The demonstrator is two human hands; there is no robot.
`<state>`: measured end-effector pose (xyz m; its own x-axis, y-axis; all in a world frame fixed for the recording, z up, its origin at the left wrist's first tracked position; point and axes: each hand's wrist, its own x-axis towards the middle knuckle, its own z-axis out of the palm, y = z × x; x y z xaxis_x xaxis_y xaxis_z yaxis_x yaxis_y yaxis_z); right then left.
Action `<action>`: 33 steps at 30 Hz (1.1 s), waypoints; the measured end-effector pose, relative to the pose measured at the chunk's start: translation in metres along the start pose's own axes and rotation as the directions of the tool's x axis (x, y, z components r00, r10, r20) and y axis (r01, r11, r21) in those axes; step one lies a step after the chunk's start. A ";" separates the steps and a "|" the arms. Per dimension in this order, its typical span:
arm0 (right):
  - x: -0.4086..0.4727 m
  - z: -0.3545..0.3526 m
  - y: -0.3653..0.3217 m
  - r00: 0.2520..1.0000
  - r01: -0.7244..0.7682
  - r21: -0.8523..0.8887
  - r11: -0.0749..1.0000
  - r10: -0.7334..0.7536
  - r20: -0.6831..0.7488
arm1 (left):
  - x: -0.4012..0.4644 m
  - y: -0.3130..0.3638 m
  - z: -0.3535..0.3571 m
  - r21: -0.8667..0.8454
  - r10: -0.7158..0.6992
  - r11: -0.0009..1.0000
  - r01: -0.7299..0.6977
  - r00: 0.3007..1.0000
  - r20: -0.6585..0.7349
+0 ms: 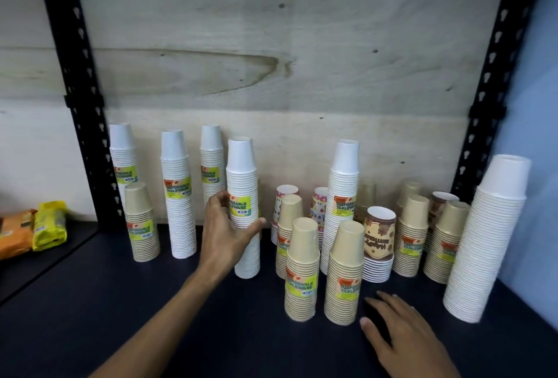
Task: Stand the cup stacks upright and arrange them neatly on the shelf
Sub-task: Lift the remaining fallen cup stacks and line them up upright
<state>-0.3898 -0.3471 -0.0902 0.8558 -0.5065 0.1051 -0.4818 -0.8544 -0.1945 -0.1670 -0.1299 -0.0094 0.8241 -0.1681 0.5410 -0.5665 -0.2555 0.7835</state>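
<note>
Several stacks of paper cups stand upright on the dark shelf. My left hand grips a tall white stack at its yellow label, thumb in front and fingers behind. Left of it stand more white stacks and a short tan stack. Two tan stacks stand at the front centre. My right hand rests flat on the shelf just right of them, holding nothing. A wide white stack leans slightly at the far right.
Behind the front row stand patterned cup stacks, another tall white stack and more tan stacks. Black slotted uprights frame the bay against a plywood back. Yellow and orange packets lie on the neighbouring shelf at left.
</note>
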 end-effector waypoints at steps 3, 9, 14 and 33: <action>0.000 0.000 0.000 1.000 -0.002 0.001 1.000 0.002 -0.006 | 0.000 -0.004 0.005 0.025 0.014 1.000 -0.014 1.000 -0.013; -0.004 0.003 0.000 0.999 0.008 0.011 1.000 -0.008 -0.036 | -0.008 -0.020 0.008 0.117 0.016 0.993 -0.020 0.999 0.038; -0.005 0.003 0.001 1.000 0.007 0.016 1.000 -0.006 -0.028 | -0.020 -0.033 0.005 0.128 -0.018 0.992 0.003 0.993 0.118; 0.000 0.003 0.001 1.000 0.004 0.001 1.000 -0.004 0.007 | -0.029 -0.054 0.006 0.147 -0.061 0.989 0.024 0.966 0.252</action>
<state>-0.3899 -0.3479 -0.0929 0.8590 -0.5024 0.0988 -0.4783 -0.8562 -0.1952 -0.1597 -0.1168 -0.0692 0.8321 -0.3868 0.3974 -0.5392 -0.3964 0.7431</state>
